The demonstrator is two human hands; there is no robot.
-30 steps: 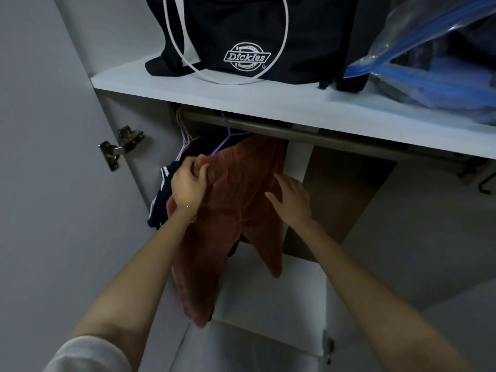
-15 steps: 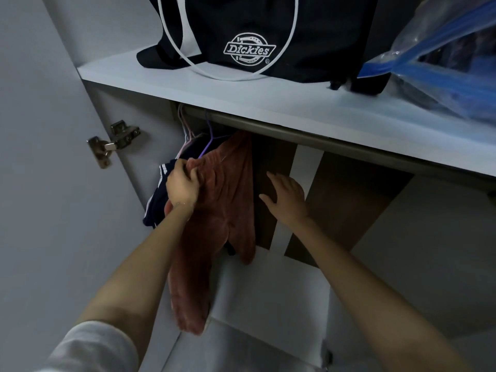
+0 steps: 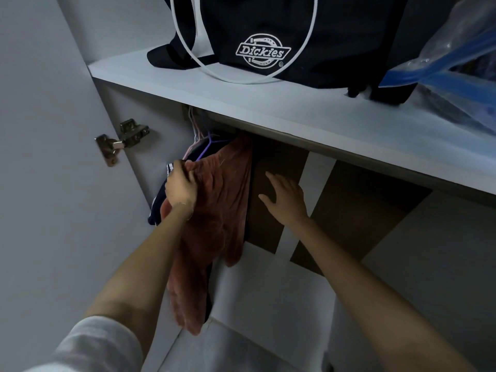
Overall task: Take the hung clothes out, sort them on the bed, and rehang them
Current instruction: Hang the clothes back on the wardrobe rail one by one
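A rust-red fleecy garment [image 3: 217,210] hangs on a purple hanger [image 3: 208,144] at the left end of the wardrobe rail [image 3: 349,154]. My left hand [image 3: 181,185] grips the garment's upper left edge. Behind it hangs a dark navy garment with white stripes [image 3: 158,208] on pale hangers. My right hand [image 3: 285,197] is open with fingers spread, just right of the red garment and apart from it, in front of the brown back panel.
A white shelf [image 3: 268,103] juts out above the rail, carrying a black Dickies bag [image 3: 268,36] and a clear blue-zip storage bag [image 3: 456,68]. A door hinge [image 3: 122,139] sits on the left wall. A white box top [image 3: 268,291] lies below the clothes.
The red garment has been pushed left and bunched against the other clothes. My right hand has come off the garment and now hovers open beside it.
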